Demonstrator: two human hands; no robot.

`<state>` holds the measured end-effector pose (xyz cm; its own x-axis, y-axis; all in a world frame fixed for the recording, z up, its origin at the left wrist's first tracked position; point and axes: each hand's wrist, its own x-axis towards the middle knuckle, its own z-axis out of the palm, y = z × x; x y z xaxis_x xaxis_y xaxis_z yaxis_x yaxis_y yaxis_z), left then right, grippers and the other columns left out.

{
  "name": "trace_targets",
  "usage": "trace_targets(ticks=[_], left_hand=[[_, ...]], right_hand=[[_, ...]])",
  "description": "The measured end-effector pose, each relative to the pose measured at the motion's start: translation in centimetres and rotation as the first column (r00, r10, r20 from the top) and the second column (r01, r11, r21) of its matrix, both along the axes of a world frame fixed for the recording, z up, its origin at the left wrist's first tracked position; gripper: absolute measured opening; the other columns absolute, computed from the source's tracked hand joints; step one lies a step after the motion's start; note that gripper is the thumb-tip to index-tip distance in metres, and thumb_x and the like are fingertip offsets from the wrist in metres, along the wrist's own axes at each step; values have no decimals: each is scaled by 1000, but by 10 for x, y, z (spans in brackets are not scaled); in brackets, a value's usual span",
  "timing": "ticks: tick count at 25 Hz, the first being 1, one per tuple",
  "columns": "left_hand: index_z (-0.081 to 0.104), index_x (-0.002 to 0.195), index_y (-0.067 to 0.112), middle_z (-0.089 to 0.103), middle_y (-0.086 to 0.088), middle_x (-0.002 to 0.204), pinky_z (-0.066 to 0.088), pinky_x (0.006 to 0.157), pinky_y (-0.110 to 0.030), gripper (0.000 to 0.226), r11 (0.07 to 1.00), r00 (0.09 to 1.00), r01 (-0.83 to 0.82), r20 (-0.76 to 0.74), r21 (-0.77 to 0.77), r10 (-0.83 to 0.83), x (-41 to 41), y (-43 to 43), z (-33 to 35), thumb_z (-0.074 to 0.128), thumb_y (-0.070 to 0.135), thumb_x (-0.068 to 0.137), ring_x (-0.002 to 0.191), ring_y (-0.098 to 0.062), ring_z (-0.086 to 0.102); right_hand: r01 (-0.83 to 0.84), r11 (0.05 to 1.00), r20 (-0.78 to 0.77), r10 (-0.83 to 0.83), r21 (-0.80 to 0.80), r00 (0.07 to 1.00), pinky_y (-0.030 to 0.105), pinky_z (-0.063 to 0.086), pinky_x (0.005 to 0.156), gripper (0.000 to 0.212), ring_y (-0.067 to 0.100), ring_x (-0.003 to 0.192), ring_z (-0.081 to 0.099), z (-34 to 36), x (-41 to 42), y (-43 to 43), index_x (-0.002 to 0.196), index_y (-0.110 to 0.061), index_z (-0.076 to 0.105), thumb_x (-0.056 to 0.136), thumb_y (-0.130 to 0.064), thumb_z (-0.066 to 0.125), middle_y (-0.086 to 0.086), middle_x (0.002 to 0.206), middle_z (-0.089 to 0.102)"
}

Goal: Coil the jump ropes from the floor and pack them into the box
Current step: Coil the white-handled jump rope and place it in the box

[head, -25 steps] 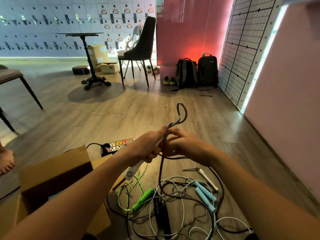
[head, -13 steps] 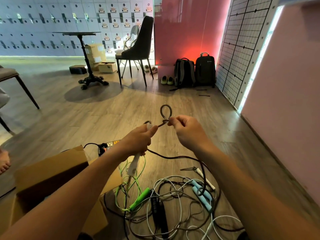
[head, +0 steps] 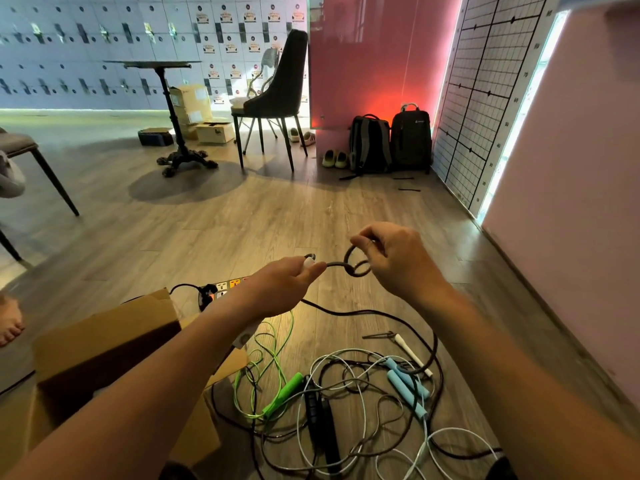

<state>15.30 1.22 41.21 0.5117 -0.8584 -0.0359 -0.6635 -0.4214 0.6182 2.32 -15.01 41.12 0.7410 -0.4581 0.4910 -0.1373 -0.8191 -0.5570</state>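
L hand (head: 284,289) grips white handle (head: 308,262); R hand (head: 401,261) pinches small loop in dark rope (head: 350,270), prob. anchoring coil's start.

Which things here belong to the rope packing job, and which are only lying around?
For the job: dark grey jump rope held in left hand and right hand; green jump rope; light blue rope handles; black rope handles; brown cardboard box.
Only lying about: black power strip; dark padded chair; two black backpacks.

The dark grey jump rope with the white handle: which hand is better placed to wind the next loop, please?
Right, probably: the right hand pinches the dark grey rope's loop, while the left hand grips its white handle.
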Motion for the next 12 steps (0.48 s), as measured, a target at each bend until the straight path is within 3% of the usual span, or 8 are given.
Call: trace_targets(ticks=[4,8,10,12], left_hand=[[45,75,15,44,0,67,35,59,-32,43,993,997,-74,2,-94,75,10,3,7,35,46,103,60,-14,38],[44,74,14,40,3,63,35,59,-32,45,986,998,-57,-10,-157,56,10,2,8,33,47,103,58,-14,35],[50,82,9,36,5,59,34,55,-33,48,985,993,-32,-118,-167,12,7,1,9,34,50,102,53,-12,32],[51,83,12,32,7,55,29,43,-25,47,982,918,-64,-396,-176,-12,3,2,11,37,53,101,46,-9,28]], right_hand=[[97,994,60,-94,-53,994,23,37,53,25,7,60,49,-4,-4,-9,81,-20,59,102,-33,51,-9,67,52],[184,982,-17,-185,-48,983,30,36,55,37,14,63,48,-8,-5,-18,72,-20,51,103,-38,45,-2,70,50],[169,985,-54,-171,-39,984,34,42,59,39,19,69,52,-8,-11,-28,75,-14,57,102,-40,46,3,76,55],[80,996,-110,-76,33,991,32,43,63,33,19,74,55,-8,-20,-37,81,-16,63,101,-38,48,2,81,59]])
